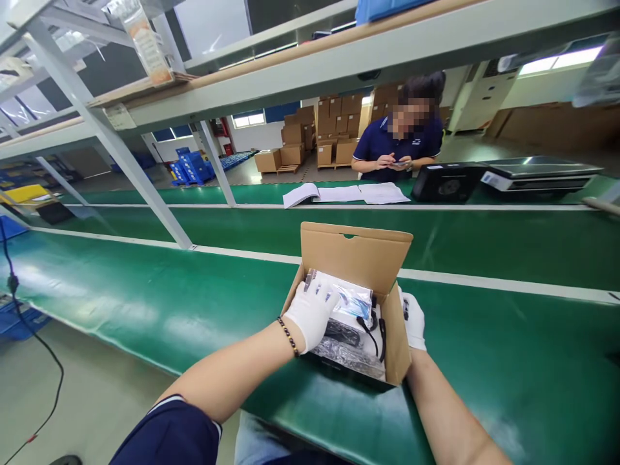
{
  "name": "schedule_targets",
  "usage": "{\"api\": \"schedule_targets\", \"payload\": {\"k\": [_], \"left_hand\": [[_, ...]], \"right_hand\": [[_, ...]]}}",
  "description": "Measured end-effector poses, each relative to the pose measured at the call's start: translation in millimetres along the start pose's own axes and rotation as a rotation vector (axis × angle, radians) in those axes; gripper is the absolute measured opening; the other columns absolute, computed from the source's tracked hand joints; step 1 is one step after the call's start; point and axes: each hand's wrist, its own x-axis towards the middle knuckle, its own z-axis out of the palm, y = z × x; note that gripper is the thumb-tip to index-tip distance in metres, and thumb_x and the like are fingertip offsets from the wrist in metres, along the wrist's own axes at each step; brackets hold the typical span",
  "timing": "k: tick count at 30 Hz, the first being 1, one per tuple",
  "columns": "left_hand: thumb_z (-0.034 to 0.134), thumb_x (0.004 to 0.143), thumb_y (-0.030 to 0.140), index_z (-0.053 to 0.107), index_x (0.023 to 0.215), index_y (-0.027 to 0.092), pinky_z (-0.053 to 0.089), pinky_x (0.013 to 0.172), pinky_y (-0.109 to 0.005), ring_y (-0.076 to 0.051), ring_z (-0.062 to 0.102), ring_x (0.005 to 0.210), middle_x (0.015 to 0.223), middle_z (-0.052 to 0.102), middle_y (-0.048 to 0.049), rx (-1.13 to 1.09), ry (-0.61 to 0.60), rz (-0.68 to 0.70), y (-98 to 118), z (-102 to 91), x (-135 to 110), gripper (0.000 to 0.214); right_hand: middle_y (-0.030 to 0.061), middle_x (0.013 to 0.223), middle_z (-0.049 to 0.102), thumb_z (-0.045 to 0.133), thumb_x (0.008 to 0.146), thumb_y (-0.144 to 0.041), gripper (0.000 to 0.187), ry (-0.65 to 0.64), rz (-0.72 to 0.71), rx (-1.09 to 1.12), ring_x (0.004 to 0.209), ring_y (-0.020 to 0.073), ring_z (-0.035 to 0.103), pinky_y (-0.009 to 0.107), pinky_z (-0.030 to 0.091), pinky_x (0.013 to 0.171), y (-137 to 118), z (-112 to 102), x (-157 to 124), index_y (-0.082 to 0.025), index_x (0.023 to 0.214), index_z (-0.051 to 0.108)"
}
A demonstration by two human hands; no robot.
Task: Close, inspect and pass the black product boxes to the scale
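We see the open cardboard box (398, 336) on the green desk (484, 361), its lid (356, 255) raised. Our gloved left hand (310, 314) lies over the shiny packet (352, 298) inside, fingers extended — whether they grip it, we cannot tell. Our right hand (414, 323) is at the box's right outer side — its grip hidden. A black cable (382, 339) lies near the packet.

A shiny packet (352, 301) lies inside the open cardboard box (398, 339), its lid (356, 258) raised.
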Motion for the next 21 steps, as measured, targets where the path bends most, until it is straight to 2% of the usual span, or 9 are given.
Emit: {"api": "schedule_targets", "payload": {"k": [2, 4, 6, 8, 11, 14, 16, 19, 21], "left_hand": [[0.049, 0.076, 0.006, 0.052, 0.127, 0.017, 0.045, 0.094, -0.048, -0.034, 0.05, 0.12, 0.127, 0.055, -0.0176, 0.003, -0.051, -0.042, 3.9, 8.5, 5.6, 0.052], [0.043, 0.079, 0.005, 0.053, 0.124, 0.017, 0.051, 0.081, -0.038, -0.028, 0.061, 0.101, 0.113, 0.063, -0.0149, -0.009, -0.04, -0.089, 3.4, 8.8, 8.2, 0.048], [0.039, 0.081, 0.006, 0.051, 0.127, 0.017, 0.052, 0.073, -0.033, -0.024, 0.065, 0.087, 0.105, 0.066, -0.0134, -0.011, -0.004, -0.147, -1.7, 1.0, 8.4, 0.048], [0.037, 0.082, 0.006, 0.045, 0.133, 0.016, 0.052, 0.072, -0.033, -0.024, 0.066, 0.084, 0.103, 0.066, -0.0131, -0.008, 0.041, -0.2, -7.2, -9.3, 6.5, 0.052], [0.039, 0.082, 0.007, 0.048, 0.131, 0.019, 0.051, 0.078, -0.033, -0.024, 0.065, 0.09, 0.106, 0.066, -0.0114, -0.026, 0.093, -0.152, -5.3, -16.0, -1.1, 0.051], [0.049, 0.081, 0.015, 0.058, 0.118, 0.021, 0.049, 0.087, -0.039, -0.027, 0.062, 0.096, 0.109, 0.065, -0.0112, -0.037, -0.003, 0.06, 7.5, -12.6, -15.6, 0.039], [0.055, 0.083, 0.03, 0.059, 0.117, 0.02, 0.047, 0.094, -0.045, -0.03, 0.059, 0.103, 0.114, 0.062, -0.0125, -0.056, -0.027, 0.156, 8.8, -14.7, -27.3, 0.036], [0.046, 0.09, 0.053, 0.054, 0.127, 0.022, 0.035, 0.109, -0.048, -0.03, 0.047, 0.125, 0.132, 0.055, -0.0109, -0.224, 0.132, 0.151, -18.0, -29.7, -41.0, 0.049], [0.031, 0.096, 0.052, 0.048, 0.134, 0.024, 0.023, 0.117, -0.044, -0.025, 0.033, 0.139, 0.145, 0.045, -0.0068, -0.393, 0.261, 0.097, -50.3, -37.7, -43.5, 0.05]], "right_hand": [[0.0019, 0.057, 0.056, 0.043, 0.075, -0.077, 0.059, -0.008, 0.011, -0.011, 0.057, 0.0157, 0.045, 0.03, 0.036, 0.057, -3.2, -2.1, -1.5, -0.02, 0.063, 0.052], [0.0007, 0.056, 0.054, 0.044, 0.073, -0.078, 0.059, -0.02, 0.016, -0.02, 0.057, 0.0153, 0.044, 0.03, 0.035, 0.057, -6.3, -3.8, -2.4, -0.021, 0.061, 0.051], [0.0002, 0.055, 0.053, 0.044, 0.071, -0.078, 0.059, -0.035, 0.017, -0.021, 0.057, 0.0152, 0.043, 0.03, 0.035, 0.058, -8.9, -4.7, -2.9, -0.021, 0.058, 0.05], [-0.0001, 0.055, 0.052, 0.044, 0.07, -0.078, 0.059, -0.046, 0.02, -0.012, 0.057, 0.0153, 0.043, 0.03, 0.035, 0.058, -10.9, -4.6, -3.4, -0.021, 0.057, 0.05], [-0.0011, 0.053, 0.05, 0.044, 0.071, -0.077, 0.058, -0.053, 0.021, 0.015, 0.055, 0.015, 0.043, 0.03, 0.035, 0.056, -12.7, -3.1, -4.7, -0.022, 0.056, 0.049], [-0.0012, 0.051, 0.049, 0.047, 0.072, -0.076, 0.057, -0.037, 0.025, 0.05, 0.053, 0.0153, 0.045, 0.03, 0.037, 0.056, -12.8, -1.3, -4.9, -0.022, 0.055, 0.048], [0.0005, 0.054, 0.055, 0.05, 0.072, -0.074, 0.055, -0.008, 0.031, 0.073, 0.056, 0.0167, 0.05, 0.031, 0.041, 0.059, -13.6, -2.4, -3.7, -0.021, 0.057, 0.05], [0.0063, 0.072, 0.067, 0.05, 0.077, -0.07, 0.052, 0.067, 0.031, 0.119, 0.071, 0.0208, 0.061, 0.035, 0.047, 0.071, -22.5, -13.1, -5.1, -0.019, 0.069, 0.055], [0.0093, 0.089, 0.07, 0.047, 0.083, -0.066, 0.048, 0.133, 0.019, 0.17, 0.085, 0.0227, 0.065, 0.037, 0.049, 0.081, -36.5, -27.7, -14.6, -0.018, 0.081, 0.056]]}}
